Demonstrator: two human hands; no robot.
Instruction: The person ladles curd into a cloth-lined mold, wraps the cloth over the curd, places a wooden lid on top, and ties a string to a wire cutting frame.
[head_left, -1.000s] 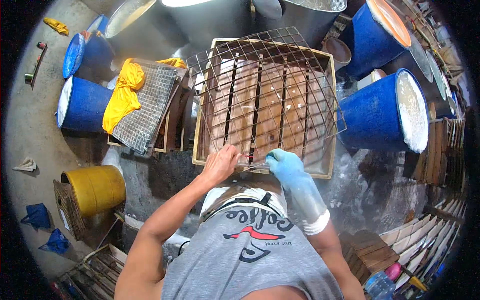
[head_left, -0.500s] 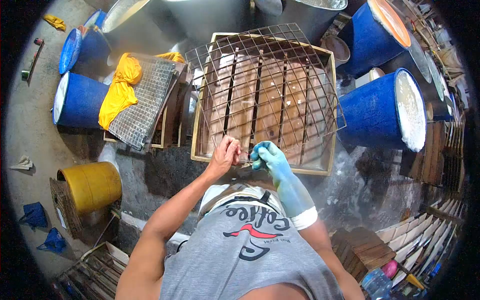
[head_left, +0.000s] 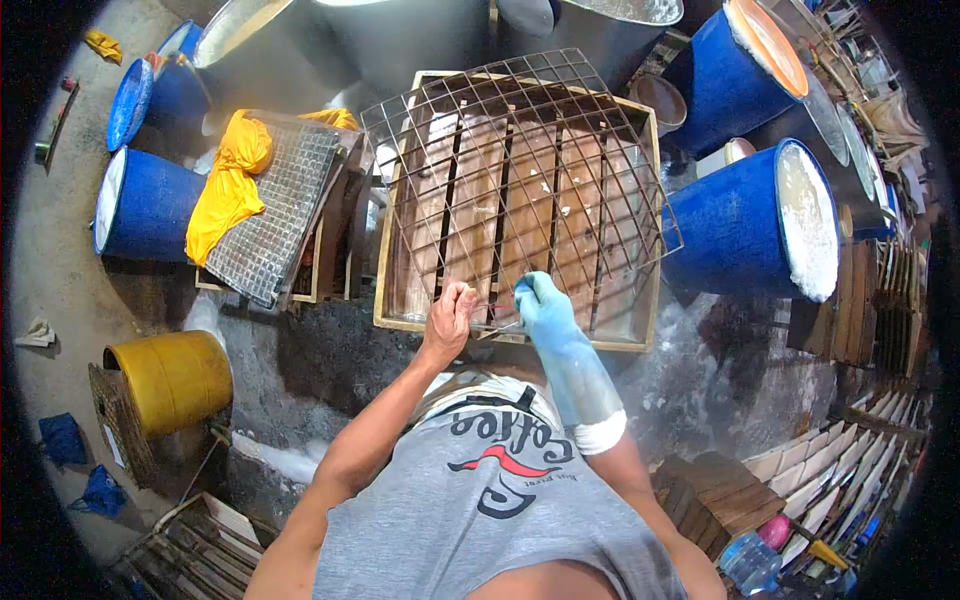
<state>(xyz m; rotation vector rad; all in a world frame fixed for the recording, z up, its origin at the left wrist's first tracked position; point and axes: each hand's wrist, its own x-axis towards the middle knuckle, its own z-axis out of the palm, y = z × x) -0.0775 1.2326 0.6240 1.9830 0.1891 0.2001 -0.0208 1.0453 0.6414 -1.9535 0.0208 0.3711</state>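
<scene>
A wide metal wire grid (head_left: 520,185) lies slanted over a shallow wooden box (head_left: 382,285), its far corner past the box's back edge. My bare left hand (head_left: 453,312) is closed at the grid's near edge. Close by on the right, my right hand (head_left: 542,305), in a pale blue-green glove, is also closed at that edge. A thin red strand (head_left: 494,307) shows between the two hands; what it is I cannot make out. Through the grid, dark slots and small white bits appear on the box's slatted floor. The fingers hide exactly where the grid is gripped.
Left of the box, a yellow cloth (head_left: 232,190) lies on stacked mesh panels (head_left: 285,200). Blue drums stand on both sides, one (head_left: 745,220) near the box's right edge. A yellow drum (head_left: 178,375) lies at left. Wooden blocks (head_left: 715,500) sit lower right.
The view has shifted slightly, so the box and drums sit a little further left. My right hand has turned a little and moved slightly away from my left. Both hands stay at the grid's near edge.
</scene>
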